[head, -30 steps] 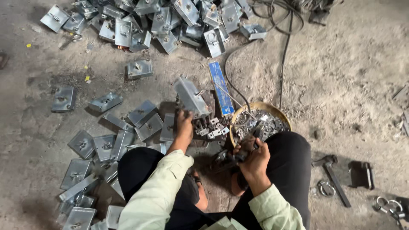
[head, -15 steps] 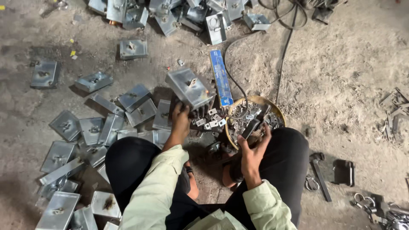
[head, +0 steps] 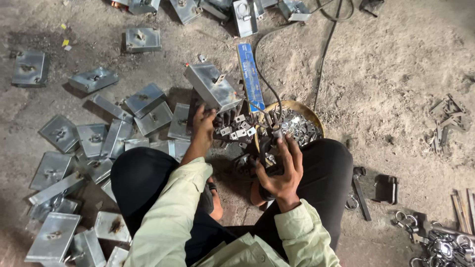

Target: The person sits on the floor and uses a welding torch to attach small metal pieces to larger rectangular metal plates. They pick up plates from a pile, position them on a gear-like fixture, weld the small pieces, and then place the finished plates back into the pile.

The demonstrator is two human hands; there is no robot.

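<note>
Two hands busy: our left hand (head: 203,129) grips the tilted metal box (head: 213,88) above the floor, our right hand (head: 282,170) clasps the corded tool (head: 269,148); next, we judge, tool meets box.

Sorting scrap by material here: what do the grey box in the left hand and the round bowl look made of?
Grey box: likely galvanised sheet steel, dull silver sheen, folded edges. Round bowl: probably metal, yellowish rusty rim; the small parts filling it look like bright plated steel.
</note>
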